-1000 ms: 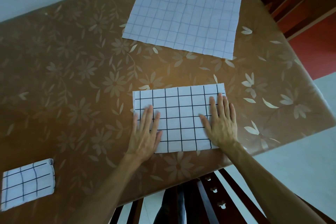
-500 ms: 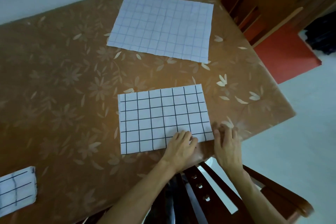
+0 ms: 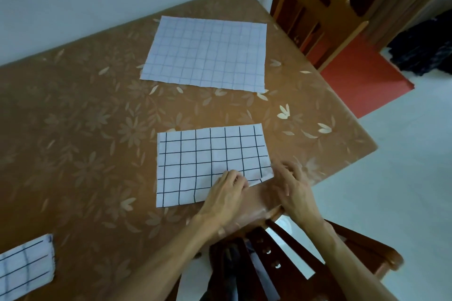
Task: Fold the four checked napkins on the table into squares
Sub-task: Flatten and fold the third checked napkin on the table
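Head view: the left hand (image 3: 226, 189) and right hand (image 3: 291, 184) pinch the near right corner of the black-checked napkin (image 3: 208, 164), fingers curled closed on its edge; the rest spreads left and away from the grip on the floral tablecloth (image 3: 73, 129); beyond lies a blue-checked napkin (image 3: 208, 54); far left, a folded napkin (image 3: 24, 269).

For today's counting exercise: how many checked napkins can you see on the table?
3: a pale-lined napkin at the far side, a dark-lined napkin under both hands, a folded napkin near-left. A fourth may be out of view.
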### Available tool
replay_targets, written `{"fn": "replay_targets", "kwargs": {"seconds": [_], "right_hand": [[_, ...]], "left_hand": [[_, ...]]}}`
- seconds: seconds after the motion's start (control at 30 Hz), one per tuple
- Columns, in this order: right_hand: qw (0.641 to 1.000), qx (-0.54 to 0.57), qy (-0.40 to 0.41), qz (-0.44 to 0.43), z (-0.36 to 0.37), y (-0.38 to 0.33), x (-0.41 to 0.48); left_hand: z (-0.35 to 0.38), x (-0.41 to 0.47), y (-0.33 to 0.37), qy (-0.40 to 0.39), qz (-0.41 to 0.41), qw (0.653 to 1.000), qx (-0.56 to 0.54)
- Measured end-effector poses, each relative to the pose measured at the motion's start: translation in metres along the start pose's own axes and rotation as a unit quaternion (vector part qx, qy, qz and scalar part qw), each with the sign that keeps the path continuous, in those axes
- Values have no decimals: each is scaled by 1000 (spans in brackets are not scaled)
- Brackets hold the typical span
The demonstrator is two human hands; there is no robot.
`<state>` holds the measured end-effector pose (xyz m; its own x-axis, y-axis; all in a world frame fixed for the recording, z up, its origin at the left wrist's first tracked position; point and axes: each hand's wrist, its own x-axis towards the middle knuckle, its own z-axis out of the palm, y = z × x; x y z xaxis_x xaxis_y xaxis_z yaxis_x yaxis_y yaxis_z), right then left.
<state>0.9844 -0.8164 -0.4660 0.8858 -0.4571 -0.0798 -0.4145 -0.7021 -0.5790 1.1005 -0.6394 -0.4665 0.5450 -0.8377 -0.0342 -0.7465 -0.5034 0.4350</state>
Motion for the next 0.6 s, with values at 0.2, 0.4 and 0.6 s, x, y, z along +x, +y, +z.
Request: {"fn": "replay_targets", "kwargs": {"seconds": [0.2, 0.4, 0.6], "right_hand": [[993, -16, -28, -110, -26, -40, 16], [982, 3, 19, -187, -66, -104, 21], [962, 51, 106, -244, -119, -175, 17]], "left_hand": [[-52, -30, 2, 59, 14, 996, -72], [-82, -58, -4, 95, -121, 981, -117], [-132, -64, -8, 185, -138, 944, -236]]}}
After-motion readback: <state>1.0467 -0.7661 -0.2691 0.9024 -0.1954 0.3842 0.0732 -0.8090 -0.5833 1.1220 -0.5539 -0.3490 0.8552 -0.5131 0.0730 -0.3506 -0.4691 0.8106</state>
